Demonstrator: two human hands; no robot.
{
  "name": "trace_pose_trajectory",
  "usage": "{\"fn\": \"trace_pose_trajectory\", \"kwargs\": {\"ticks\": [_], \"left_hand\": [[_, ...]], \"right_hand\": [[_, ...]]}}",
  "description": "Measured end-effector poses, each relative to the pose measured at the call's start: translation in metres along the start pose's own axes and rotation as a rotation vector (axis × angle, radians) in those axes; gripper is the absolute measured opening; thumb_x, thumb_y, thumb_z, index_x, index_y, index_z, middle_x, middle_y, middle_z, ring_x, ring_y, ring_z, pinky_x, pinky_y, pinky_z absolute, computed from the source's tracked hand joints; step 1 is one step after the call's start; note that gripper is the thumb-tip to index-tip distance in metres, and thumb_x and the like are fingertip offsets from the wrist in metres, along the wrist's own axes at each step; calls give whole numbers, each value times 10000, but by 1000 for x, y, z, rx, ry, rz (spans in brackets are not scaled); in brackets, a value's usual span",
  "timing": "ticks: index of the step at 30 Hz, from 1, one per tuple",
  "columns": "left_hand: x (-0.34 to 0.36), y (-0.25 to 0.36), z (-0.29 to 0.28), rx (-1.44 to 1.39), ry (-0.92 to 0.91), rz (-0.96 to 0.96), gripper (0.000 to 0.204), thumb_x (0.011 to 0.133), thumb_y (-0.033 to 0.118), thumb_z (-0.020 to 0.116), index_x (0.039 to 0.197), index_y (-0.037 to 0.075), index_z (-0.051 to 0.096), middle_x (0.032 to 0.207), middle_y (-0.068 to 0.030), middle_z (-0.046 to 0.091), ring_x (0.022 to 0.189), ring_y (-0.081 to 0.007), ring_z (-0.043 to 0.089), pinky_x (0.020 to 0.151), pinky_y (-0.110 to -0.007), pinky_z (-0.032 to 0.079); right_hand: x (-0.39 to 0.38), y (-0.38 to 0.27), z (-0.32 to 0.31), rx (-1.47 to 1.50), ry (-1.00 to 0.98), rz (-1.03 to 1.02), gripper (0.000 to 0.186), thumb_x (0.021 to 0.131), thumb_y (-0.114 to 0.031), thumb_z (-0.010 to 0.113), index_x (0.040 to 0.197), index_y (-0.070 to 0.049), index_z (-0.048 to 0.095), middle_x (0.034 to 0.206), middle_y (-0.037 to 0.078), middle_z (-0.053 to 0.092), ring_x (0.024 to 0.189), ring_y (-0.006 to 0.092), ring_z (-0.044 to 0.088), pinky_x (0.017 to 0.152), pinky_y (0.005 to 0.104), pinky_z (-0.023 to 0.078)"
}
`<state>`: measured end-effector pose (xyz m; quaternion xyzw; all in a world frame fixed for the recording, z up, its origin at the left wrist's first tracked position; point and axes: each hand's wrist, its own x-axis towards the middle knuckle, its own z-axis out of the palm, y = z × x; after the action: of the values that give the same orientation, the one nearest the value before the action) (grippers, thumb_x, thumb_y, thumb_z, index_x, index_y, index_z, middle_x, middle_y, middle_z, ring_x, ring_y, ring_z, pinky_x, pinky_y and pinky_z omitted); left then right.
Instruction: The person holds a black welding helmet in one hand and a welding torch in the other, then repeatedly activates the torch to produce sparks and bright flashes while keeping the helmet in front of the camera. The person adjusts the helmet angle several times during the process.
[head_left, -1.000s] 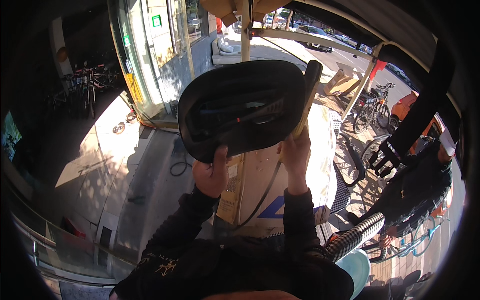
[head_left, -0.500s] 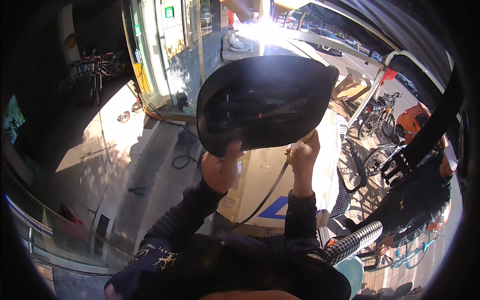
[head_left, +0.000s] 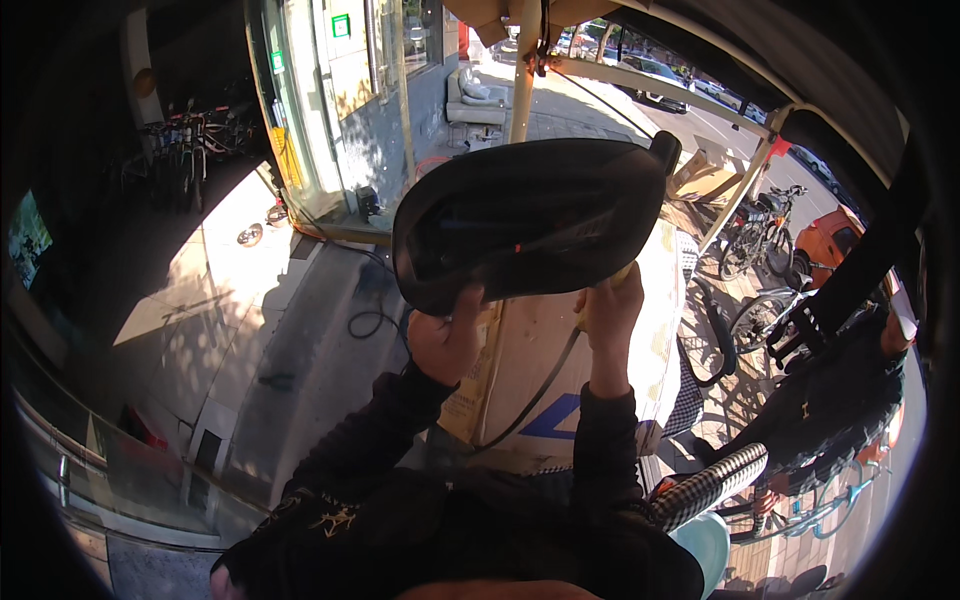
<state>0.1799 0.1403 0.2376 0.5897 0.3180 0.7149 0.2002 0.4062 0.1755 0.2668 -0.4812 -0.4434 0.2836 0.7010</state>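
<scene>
nearest the camera, both dark-sleeved forearms rise from the lower edge. the left hand [head_left: 447, 338] is closed on the lower left rim of a large black bicycle saddle [head_left: 525, 222], its thumb pressed up against the edge. the right hand [head_left: 607, 310] is closed around a yellowish handle [head_left: 612, 283] just beneath the saddle's right side. the saddle is held up in the air, underside toward the camera, above a big cardboard box [head_left: 560, 380] with a blue mark and a thin black strap across it. to the right, another person in dark clothes [head_left: 830, 400] stands among parked bicycles [head_left: 755, 235]. farther off, a glass shopfront [head_left: 330, 110], a pale sofa [head_left: 475, 95] and a wooden post [head_left: 522, 75] sit in sunlight.
</scene>
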Motion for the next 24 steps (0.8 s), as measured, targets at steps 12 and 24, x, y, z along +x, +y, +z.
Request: {"fn": "trace_pose_trajectory", "kwargs": {"ticks": [12, 24], "left_hand": [[0, -5, 2, -56, 25, -79, 258, 1138, 220, 741, 1117, -27, 811, 894, -100, 836, 827, -159, 793, 755, -319, 595], [4, -3, -3, -38, -25, -2, 340, 1173, 283, 697, 1132, -45, 781, 919, -93, 826, 811, -132, 759, 740, -301, 593]], "right_hand": [[6, 7, 5, -26, -36, -28, 361, 1106, -256, 737, 1269, 43, 615, 842, 64, 703, 615, 110, 657, 557, 297, 522], [6, 9, 6, -67, -26, -47, 359, 1131, -273, 718, 1269, 47, 630, 865, 73, 730, 659, 114, 684, 589, 309, 535]]}}
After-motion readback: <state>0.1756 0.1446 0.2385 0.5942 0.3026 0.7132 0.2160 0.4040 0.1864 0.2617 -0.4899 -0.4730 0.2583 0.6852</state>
